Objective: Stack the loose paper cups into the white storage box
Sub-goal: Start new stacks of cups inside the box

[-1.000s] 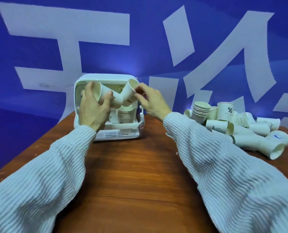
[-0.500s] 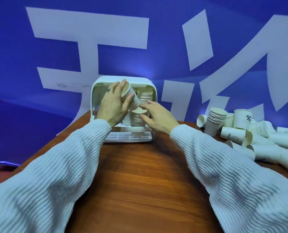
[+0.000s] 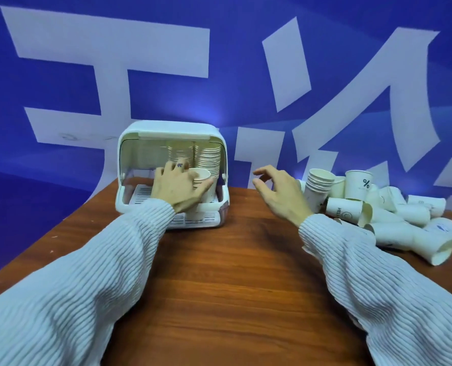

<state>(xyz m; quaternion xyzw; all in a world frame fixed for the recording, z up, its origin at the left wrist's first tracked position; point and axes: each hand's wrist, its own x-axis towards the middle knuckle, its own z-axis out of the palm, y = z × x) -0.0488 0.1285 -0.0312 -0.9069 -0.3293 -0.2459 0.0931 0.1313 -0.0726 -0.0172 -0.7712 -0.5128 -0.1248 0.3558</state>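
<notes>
The white storage box (image 3: 172, 133) is standing open-fronted at the table's (image 3: 232, 273) far left edge. The left hand (image 3: 178, 187) is reaching inside, fingers and thumb curling round a short cup stack (image 3: 202, 180); two taller stacks (image 3: 195, 157) are standing just beyond the fingertips. Bare wood is lying open between the hands. The right hand (image 3: 279, 191) is hovering with fingers loosely spread, holding nothing, the loose paper cups (image 3: 378, 204) crowding just right of them.

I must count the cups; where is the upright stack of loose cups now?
In the head view the cup stack stands on the table's right side, at the left edge of the cup pile, beyond the right hand.
</notes>
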